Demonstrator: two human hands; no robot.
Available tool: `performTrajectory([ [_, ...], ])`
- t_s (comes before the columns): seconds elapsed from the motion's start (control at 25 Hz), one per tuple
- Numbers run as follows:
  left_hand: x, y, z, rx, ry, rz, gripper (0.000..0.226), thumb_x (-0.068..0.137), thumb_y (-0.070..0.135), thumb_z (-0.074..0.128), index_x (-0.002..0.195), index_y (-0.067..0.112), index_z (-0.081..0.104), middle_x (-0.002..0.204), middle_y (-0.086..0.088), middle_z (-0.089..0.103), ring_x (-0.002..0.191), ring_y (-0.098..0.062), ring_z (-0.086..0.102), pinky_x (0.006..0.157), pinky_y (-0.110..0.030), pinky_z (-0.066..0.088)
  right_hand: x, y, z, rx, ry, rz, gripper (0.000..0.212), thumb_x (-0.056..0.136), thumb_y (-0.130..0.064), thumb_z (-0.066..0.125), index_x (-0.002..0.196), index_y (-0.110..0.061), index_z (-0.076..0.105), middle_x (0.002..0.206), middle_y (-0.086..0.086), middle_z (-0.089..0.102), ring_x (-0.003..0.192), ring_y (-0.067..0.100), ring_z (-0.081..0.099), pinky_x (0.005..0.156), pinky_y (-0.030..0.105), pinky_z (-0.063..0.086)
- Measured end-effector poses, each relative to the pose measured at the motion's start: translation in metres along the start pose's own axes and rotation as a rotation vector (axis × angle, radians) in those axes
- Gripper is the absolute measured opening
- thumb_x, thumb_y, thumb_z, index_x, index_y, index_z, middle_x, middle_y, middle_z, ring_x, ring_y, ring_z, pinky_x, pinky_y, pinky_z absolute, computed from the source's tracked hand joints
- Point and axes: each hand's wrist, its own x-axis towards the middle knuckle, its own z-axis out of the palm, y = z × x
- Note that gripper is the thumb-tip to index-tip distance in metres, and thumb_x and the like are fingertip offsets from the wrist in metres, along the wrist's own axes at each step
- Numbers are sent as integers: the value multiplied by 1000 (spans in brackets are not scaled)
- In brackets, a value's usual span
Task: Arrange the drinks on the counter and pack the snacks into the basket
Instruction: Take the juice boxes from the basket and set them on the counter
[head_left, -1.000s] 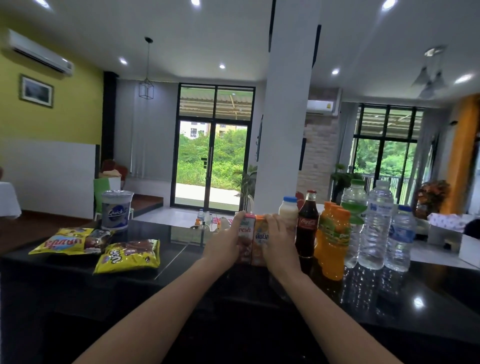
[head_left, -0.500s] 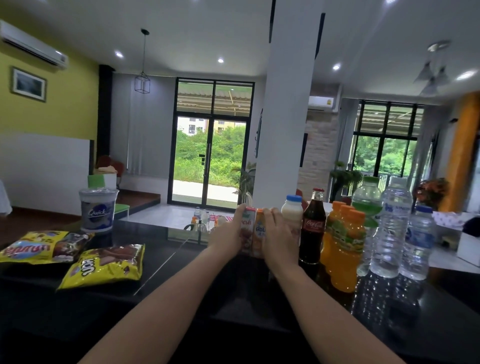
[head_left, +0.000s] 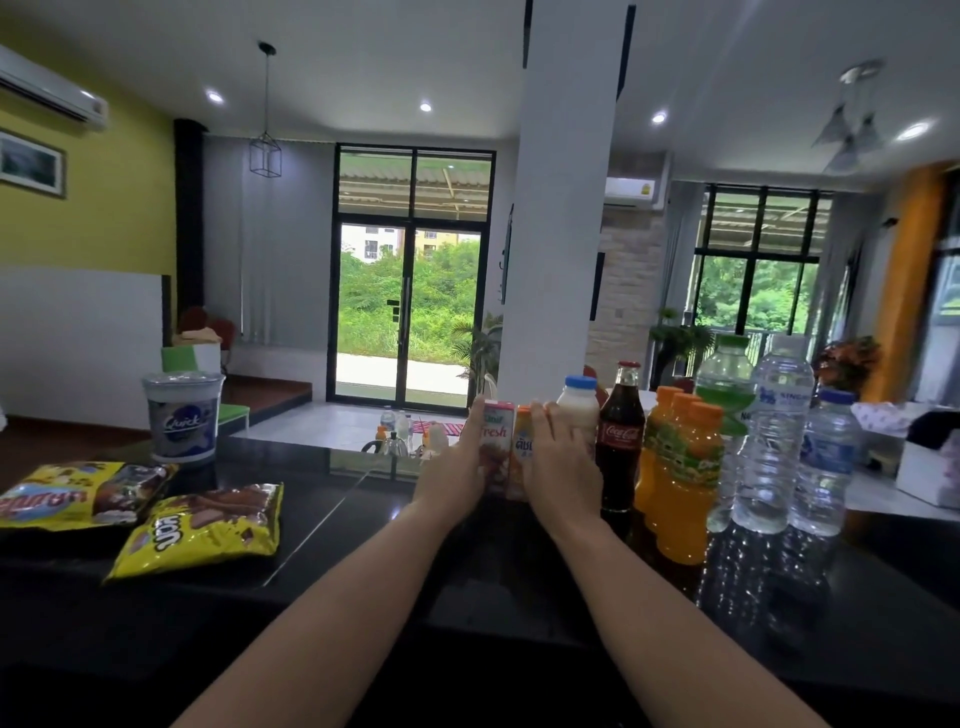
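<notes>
Two small drink cartons stand side by side on the black counter (head_left: 363, 561): a pink-and-white one (head_left: 497, 431) and an orange one (head_left: 522, 441). My left hand (head_left: 457, 467) grips the pink-and-white carton from the left. My right hand (head_left: 558, 467) grips the orange carton from the right. To their right stand a white milk bottle (head_left: 579, 405), a cola bottle (head_left: 621, 441), orange juice bottles (head_left: 680, 478) and water bottles (head_left: 774, 441). Two yellow snack bags (head_left: 202, 530) (head_left: 78, 493) lie flat at the left. No basket is in view.
A lidded instant-noodle cup (head_left: 184, 415) stands at the counter's far left behind the bags. A white pillar (head_left: 556, 208) rises behind the drinks. A white box (head_left: 930, 467) sits on a lower surface at the far right.
Both hands stay on the two cartons, which have barely shifted. The view has turned slightly to the right, so the snack bags and cup sit further left.
</notes>
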Motion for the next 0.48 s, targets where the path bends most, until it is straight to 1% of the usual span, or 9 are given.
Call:
performTrajectory([
  [0.08, -7, 5, -2, 15, 44, -47, 83, 96, 26, 43, 142, 42, -24, 126, -26, 56, 93, -30, 66, 84, -46, 53, -4, -3, -7, -12, 22, -1, 69, 86, -24, 67, 146, -11, 36, 145, 9, 46, 128, 29, 46, 93, 46, 52],
  [0.12, -12, 8, -4, 23, 87, -59, 78, 97, 29, 41, 145, 38, -19, 123, -22, 59, 94, -30, 66, 83, -46, 54, -6, -4, -11, -24, 36, 0, 68, 87, -24, 67, 146, -9, 36, 146, 10, 46, 130, 29, 44, 96, 48, 51],
  [0.16, -17, 12, -8, 38, 133, -61, 73, 97, 30, 40, 148, 33, -12, 120, -19, 62, 99, -32, 64, 84, -48, 53, -7, -5, -14, -38, 56, -12, 68, 86, -23, 66, 146, -8, 37, 146, 11, 46, 131, 30, 43, 99, 49, 48],
  [0.2, -21, 13, -15, 68, 173, -54, 69, 97, 28, 40, 150, 27, -4, 124, -17, 61, 109, -34, 60, 89, -50, 51, -8, -9, -17, -54, 73, -33, 66, 87, -23, 64, 145, -8, 37, 148, 11, 44, 133, 30, 41, 104, 51, 44],
  [0.24, -25, 12, -24, 126, 201, -38, 67, 96, 26, 41, 151, 21, 4, 134, -16, 54, 121, -35, 52, 97, -51, 46, -8, -14, -20, -62, 72, -50, 63, 90, -25, 59, 146, -9, 36, 151, 10, 40, 137, 30, 38, 110, 51, 37],
  [0.32, -28, 5, -50, 329, 231, 13, 62, 97, 25, 39, 151, 14, 10, 152, -14, 32, 139, -30, 33, 111, -46, 31, -4, -34, -22, 2, 21, -64, 59, 96, -31, 44, 150, -13, 27, 158, 7, 27, 142, 30, 29, 114, 46, 26],
  [0.36, -27, -1, -67, 415, 245, 27, 60, 98, 24, 37, 151, 12, 11, 156, -13, 23, 142, -27, 26, 115, -45, 25, -1, -47, -22, 58, -9, -76, 60, 97, -32, 40, 152, -15, 24, 160, 6, 22, 144, 30, 26, 115, 45, 24],
  [0.4, -26, -10, -87, 463, 262, 16, 59, 98, 23, 36, 150, 11, 12, 157, -12, 19, 144, -26, 22, 116, -44, 22, 4, -64, -22, 107, -28, -92, 61, 97, -33, 39, 152, -15, 21, 161, 5, 19, 145, 30, 22, 115, 45, 23],
  [0.48, -23, -30, -125, 497, 288, -46, 57, 97, 22, 36, 150, 11, 16, 157, -12, 18, 144, -26, 20, 116, -46, 22, 15, -95, -21, 183, -50, -120, 63, 96, -33, 41, 153, -17, 19, 162, 4, 15, 146, 29, 18, 115, 46, 23],
])
